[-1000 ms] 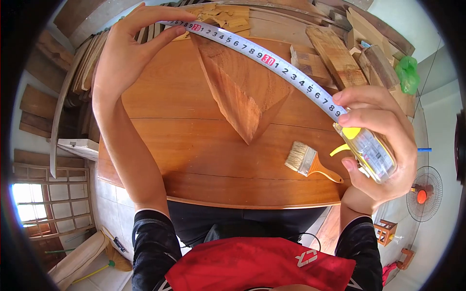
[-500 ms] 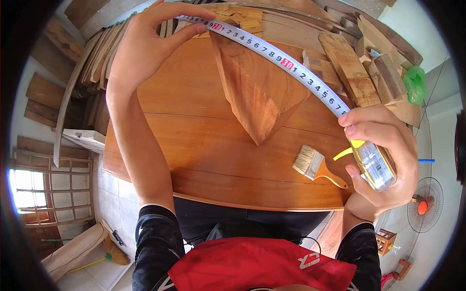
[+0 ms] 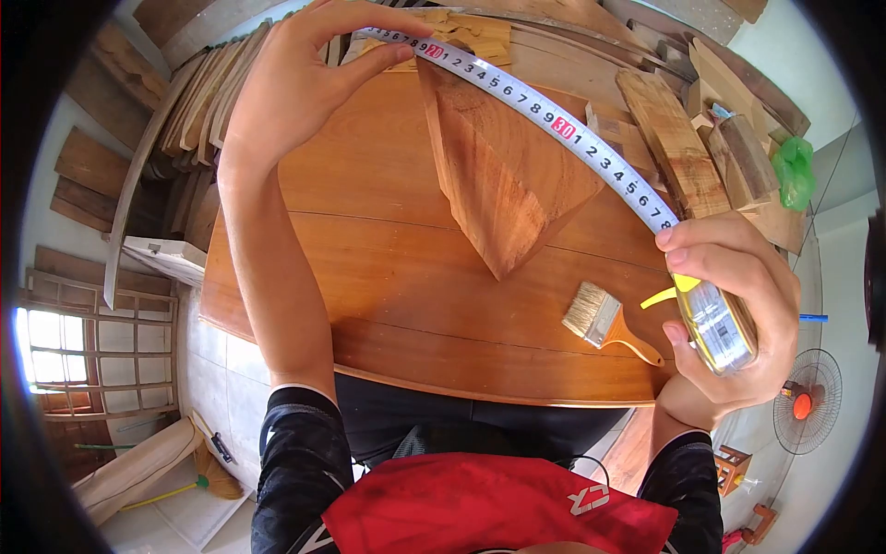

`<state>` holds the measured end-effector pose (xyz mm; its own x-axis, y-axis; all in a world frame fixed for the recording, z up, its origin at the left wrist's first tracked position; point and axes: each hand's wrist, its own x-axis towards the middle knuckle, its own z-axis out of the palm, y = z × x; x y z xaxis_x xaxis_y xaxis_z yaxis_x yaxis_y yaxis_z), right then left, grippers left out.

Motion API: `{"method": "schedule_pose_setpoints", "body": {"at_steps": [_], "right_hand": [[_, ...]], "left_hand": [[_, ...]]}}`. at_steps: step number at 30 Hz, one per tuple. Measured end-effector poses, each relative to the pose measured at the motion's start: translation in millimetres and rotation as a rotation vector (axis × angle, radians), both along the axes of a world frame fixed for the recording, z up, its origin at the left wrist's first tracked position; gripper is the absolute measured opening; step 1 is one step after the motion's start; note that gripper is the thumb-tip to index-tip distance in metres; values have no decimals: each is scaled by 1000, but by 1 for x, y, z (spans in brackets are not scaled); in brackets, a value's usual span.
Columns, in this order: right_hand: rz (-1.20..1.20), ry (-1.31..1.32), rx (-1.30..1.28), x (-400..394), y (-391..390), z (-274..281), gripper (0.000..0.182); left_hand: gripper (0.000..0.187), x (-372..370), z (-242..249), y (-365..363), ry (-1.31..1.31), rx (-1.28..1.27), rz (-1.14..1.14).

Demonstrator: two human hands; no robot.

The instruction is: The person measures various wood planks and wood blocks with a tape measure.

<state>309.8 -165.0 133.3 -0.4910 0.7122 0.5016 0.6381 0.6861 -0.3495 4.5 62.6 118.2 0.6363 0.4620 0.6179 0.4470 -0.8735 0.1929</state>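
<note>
Tape measure (image 3: 715,323): blade (image 3: 515,94) spans above the wooden block (image 3: 526,166) on the worktop (image 3: 388,286). Left hand (image 3: 291,88) pinches the blade, thumb opposing fingers; right hand (image 3: 771,314) wraps the case (image 3: 720,337). Presumably light; blade springy, may buckle. Grip case sides and blade edges.

Here's the tape measure (image 3: 563,126), drawn out, its pale blade (image 3: 509,90) bowing from upper left down to the right, black numbers and red marks showing! Its clear-and-yellow case (image 3: 718,328) is tilted at the right end. The blade crosses the far edge of the block of wood (image 3: 517,157), touching or not, can't tell: brown, grainy, ragged down its left, one pointed corner towards the wearer, lying on the table (image 3: 369,249).
</note>
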Motion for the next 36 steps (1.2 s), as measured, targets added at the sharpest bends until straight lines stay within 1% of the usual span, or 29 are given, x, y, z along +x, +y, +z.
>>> {"method": "schedule_pose_setpoints", "body": {"at_steps": [17, 20, 23, 26, 29, 32, 35, 36], "right_hand": [[20, -18, -2, 2, -1, 4, 56], [33, -20, 2, 3, 0, 3, 56], [49, -21, -1, 3, 1, 4, 56], [71, -1, 2, 4, 3, 2, 58], [71, 12, 7, 4, 2, 0, 59], [57, 28, 5, 2, 1, -2, 59], [68, 16, -11, 3, 1, 0, 59], [69, 17, -9, 3, 2, -1, 59]], "left_hand": [[19, 2, -1, -2, -16, -41, -1], [20, 3, -3, -1, -42, -72, 4], [21, 4, -1, -5, -88, -197, -7], [21, 5, -1, -6, -75, -148, -19], [21, 5, -2, -5, -81, -166, -31], [20, 4, -6, 2, -69, 0, -65], [20, 5, 2, -14, -109, -376, 103], [19, 6, 0, -13, -126, -350, 84]]}}
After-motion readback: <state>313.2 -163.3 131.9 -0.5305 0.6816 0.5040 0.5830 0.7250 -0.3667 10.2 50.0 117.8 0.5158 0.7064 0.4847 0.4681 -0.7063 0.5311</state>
